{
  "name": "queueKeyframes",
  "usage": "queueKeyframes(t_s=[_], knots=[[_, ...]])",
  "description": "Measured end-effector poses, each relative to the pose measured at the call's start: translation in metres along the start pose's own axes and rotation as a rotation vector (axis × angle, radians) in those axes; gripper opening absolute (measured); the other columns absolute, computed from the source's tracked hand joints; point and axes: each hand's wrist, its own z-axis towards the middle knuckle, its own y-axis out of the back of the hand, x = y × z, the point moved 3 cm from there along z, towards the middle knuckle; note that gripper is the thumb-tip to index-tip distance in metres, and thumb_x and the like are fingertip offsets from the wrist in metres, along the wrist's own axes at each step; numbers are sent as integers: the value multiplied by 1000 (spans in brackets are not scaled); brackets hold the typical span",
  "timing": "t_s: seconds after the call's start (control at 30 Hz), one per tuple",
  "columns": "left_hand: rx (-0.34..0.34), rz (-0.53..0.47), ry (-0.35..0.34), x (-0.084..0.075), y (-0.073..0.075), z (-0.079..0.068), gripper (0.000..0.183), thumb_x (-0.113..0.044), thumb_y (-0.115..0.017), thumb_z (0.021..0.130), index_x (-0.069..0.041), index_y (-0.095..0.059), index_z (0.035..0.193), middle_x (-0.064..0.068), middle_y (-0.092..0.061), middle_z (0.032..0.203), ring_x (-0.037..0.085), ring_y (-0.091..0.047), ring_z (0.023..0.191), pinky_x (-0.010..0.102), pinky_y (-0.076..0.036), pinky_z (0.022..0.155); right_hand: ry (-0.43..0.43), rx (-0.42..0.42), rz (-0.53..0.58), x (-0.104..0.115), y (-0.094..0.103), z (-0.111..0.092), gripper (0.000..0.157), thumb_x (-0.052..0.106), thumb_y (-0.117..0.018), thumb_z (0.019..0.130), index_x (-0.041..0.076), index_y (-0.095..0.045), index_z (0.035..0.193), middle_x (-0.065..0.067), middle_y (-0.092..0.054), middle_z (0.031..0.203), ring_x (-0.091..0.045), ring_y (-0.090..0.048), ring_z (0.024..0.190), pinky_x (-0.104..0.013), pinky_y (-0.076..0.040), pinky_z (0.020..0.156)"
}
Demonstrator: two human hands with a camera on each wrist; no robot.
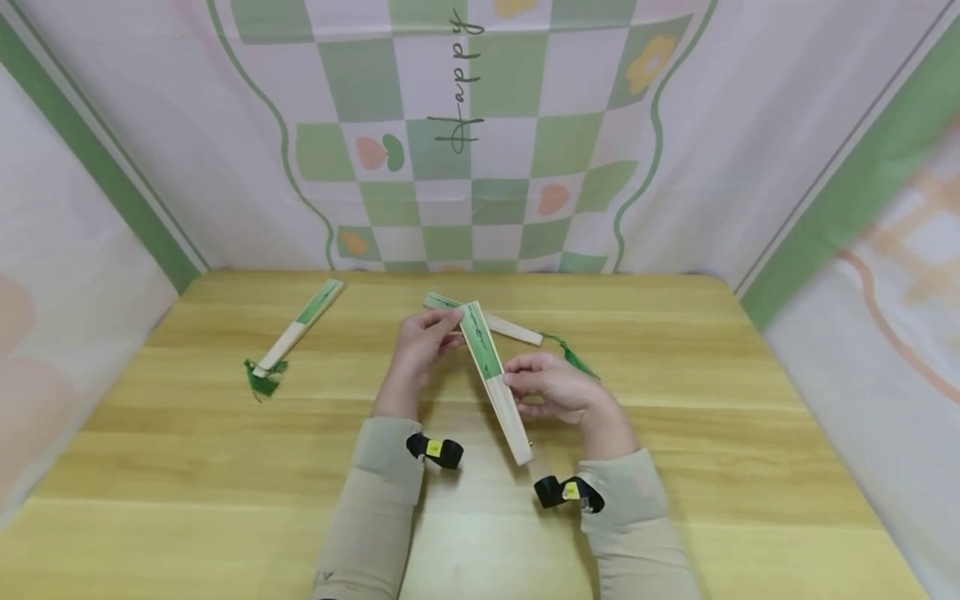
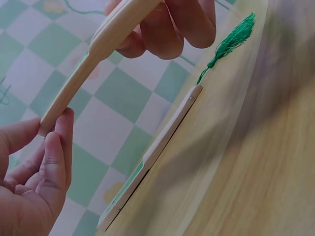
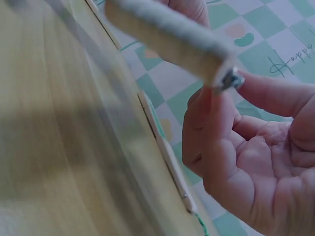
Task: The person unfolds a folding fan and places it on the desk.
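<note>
A folded hand fan [image 1: 482,343], green over its upper part and pale bare wood below, is held slanting above the table by both hands. My left hand [image 1: 418,348] pinches its far green end between thumb and fingers, as the left wrist view also shows. My right hand [image 1: 561,390] grips its side near the middle with thumb and fingertips. At the fan's near end, a small metal rivet [image 3: 232,79] shows in the right wrist view. Behind the hands lies a second folded fan [image 1: 516,328] with a green tassel [image 2: 237,37], partly hidden by the held fan.
A third folded fan [image 1: 302,323] lies at the left of the wooden table [image 1: 187,467], its green tassel [image 1: 264,380] bunched at its lower end. A checked curtain [image 1: 506,79] stands along the table's far edge. Each wrist wears a black strap.
</note>
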Motion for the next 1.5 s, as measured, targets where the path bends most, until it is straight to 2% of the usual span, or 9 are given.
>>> queueKeyframes(t_s=[0.13, 0.27, 0.47, 0.63, 0.97, 1.2, 1.5], knots=[[-3, 9, 8, 2, 1, -1, 29, -15, -66, 96, 3, -66, 118, 3, -68, 90, 9, -65, 67, 14, -55, 65, 0, 11, 47, -6, 1, 3, 10, 6, -52, 99, 7, -61, 104, 3, -61, 90, -12, -57, 86, -27, -53, 79], [-5, 25, -5, 1, 2, 0, 29, -15, -66, 96, 3, -66, 119, 4, -68, 93, 8, -63, 69, 16, -56, 68, -1, 6, 54, -7, 1, 5, 12, 7, -51, 100, 4, -59, 108, 2, -61, 93, -13, -58, 89, -30, -53, 83], [-5, 28, -30, -2, 3, 1, 30, -14, -65, 97, 4, -65, 120, 4, -68, 93, 8, -62, 69, 17, -56, 70, 1, -10, 59, -7, 2, 7, 11, 7, -52, 100, 5, -61, 106, 2, -61, 91, -12, -58, 87, -29, -54, 81], [-1, 43, -29, -3, 5, -1, 30, -15, -65, 97, 3, -65, 121, 4, -67, 97, 8, -63, 71, 18, -57, 74, -2, -28, 70, -8, 2, 8, 10, 7, -53, 99, 9, -62, 102, 3, -60, 88, -11, -57, 85, -27, -53, 77], [2, 49, -21, -3, 7, 1, 31, -17, -63, 98, 1, -65, 123, 7, -67, 104, 8, -64, 76, 18, -57, 75, 0, -49, 76, -10, 3, 11, 8, 7, -54, 99, 8, -60, 105, 4, -61, 90, -9, -57, 85, -23, -52, 72], [19, 29, -19, -2, 10, 2, 32, -16, -61, 99, 2, -63, 125, 6, -67, 103, 8, -64, 78, 18, -56, 77, -13, -97, 80, -9, 5, 8, 6, 6, -53, 100, 9, -58, 101, 3, -59, 89, -10, -56, 84, -22, -51, 71], [29, -17, -25, -2, 12, 3, 34, -11, -58, 100, 6, -59, 129, 4, -67, 98, 7, -65, 74, 14, -55, 71, 0, -136, 108, -7, 5, 9, 10, 6, -53, 100, 13, -58, 95, 4, -60, 86, -9, -56, 81, -22, -49, 69]])
